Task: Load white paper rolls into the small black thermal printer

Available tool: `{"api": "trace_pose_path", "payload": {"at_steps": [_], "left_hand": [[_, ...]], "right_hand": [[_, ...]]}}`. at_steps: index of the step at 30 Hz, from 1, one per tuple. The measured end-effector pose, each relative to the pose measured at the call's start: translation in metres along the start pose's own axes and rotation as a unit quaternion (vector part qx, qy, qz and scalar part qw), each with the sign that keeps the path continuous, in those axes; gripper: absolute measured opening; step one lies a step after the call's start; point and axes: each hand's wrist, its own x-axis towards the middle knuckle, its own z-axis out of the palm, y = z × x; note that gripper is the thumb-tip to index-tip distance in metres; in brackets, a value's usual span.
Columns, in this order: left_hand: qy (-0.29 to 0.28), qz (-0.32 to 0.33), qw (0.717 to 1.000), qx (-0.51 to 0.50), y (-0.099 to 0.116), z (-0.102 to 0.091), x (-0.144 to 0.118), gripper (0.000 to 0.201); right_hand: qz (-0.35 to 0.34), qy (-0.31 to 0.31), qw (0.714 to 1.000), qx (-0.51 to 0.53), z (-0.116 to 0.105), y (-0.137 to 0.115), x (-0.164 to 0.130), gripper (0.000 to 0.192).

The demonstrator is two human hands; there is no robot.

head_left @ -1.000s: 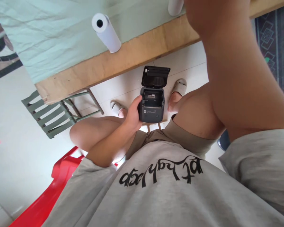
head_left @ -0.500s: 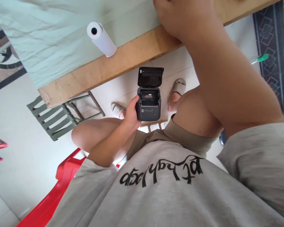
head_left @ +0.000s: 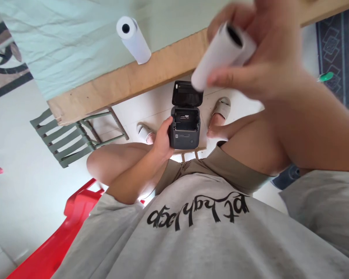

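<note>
One open bay (head_left: 189, 124) shows in the boxy dark grey device (head_left: 183, 143), and inside it is a small printed label (head_left: 184, 117), too fine to read. The glossy black lid (head_left: 186, 97) is swung up at the far side. The left hand (head_left: 162, 142) grips the device by its left side, thumb along the upper edge. Up near the table's wooden edge (head_left: 128, 83), the right hand (head_left: 264, 62), blurred, pinches the held roll (head_left: 211, 58) between thumb and fingers. In view the lower end of that roll overlaps a corner of the lid; whether they touch cannot be told. It is a plain white cylinder, tilted, with a dark round hollow at its upper end. The second white roll (head_left: 137, 45) stands upright at the wooden edge, its core also dark.
</note>
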Motion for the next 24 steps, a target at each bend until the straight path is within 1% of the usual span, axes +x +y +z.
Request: {"api": "trace_pose_path", "payload": {"at_steps": [1, 2, 4, 5, 6, 8, 10, 12, 13, 15, 17, 19, 21, 24], "left_hand": [[0.003, 0.011, 1.000, -0.004, 0.000, -0.001, 0.000, 0.026], [0.007, 0.021, 1.000, -0.008, 0.000, -0.001, -0.001, 0.025], [0.012, 0.034, 0.999, -0.016, -0.001, -0.001, -0.002, 0.023], [0.011, 0.035, 0.999, -0.018, -0.001, 0.000, -0.002, 0.022], [0.009, 0.034, 0.999, -0.018, -0.002, 0.000, -0.002, 0.022], [0.002, 0.029, 0.999, -0.014, -0.002, 0.003, -0.002, 0.025], [-0.004, 0.020, 1.000, -0.005, -0.002, 0.006, 0.000, 0.029], [-0.005, 0.010, 1.000, 0.001, -0.002, 0.008, 0.001, 0.032], [-0.004, 0.005, 1.000, 0.004, -0.002, 0.009, 0.002, 0.032], [0.000, -0.001, 1.000, 0.009, -0.002, 0.010, 0.003, 0.033], [0.005, -0.005, 1.000, 0.014, -0.002, 0.010, 0.003, 0.036], [0.008, -0.005, 1.000, 0.015, -0.002, 0.009, 0.003, 0.039], [0.007, -0.008, 1.000, 0.014, -0.003, 0.008, 0.003, 0.041], [0.009, -0.014, 1.000, 0.015, -0.003, 0.008, 0.003, 0.041]], "right_hand": [[-0.033, 0.010, 0.998, 0.047, 0.013, 0.001, -0.009, 0.094], [0.005, -0.008, 0.997, 0.073, 0.024, 0.005, -0.017, 0.086], [0.073, -0.058, 0.993, 0.070, 0.039, 0.017, -0.030, 0.068], [0.092, -0.075, 0.992, 0.042, 0.044, 0.024, -0.034, 0.057], [0.091, -0.088, 0.992, 0.002, 0.046, 0.032, -0.037, 0.050], [0.051, -0.113, 0.987, -0.102, 0.046, 0.044, -0.039, 0.041], [0.006, -0.148, 0.964, -0.221, 0.043, 0.051, -0.038, 0.044], [-0.003, -0.174, 0.924, -0.341, 0.042, 0.052, -0.037, 0.049], [0.007, -0.178, 0.903, -0.392, 0.043, 0.050, -0.036, 0.050], [0.046, -0.179, 0.863, -0.470, 0.046, 0.045, -0.033, 0.049], [0.097, -0.185, 0.830, -0.517, 0.049, 0.038, -0.029, 0.046], [0.139, -0.191, 0.804, -0.545, 0.052, 0.032, -0.025, 0.044], [0.150, -0.191, 0.793, -0.559, 0.052, 0.029, -0.023, 0.041], [0.124, -0.181, 0.799, -0.560, 0.052, 0.030, -0.023, 0.032]]}}
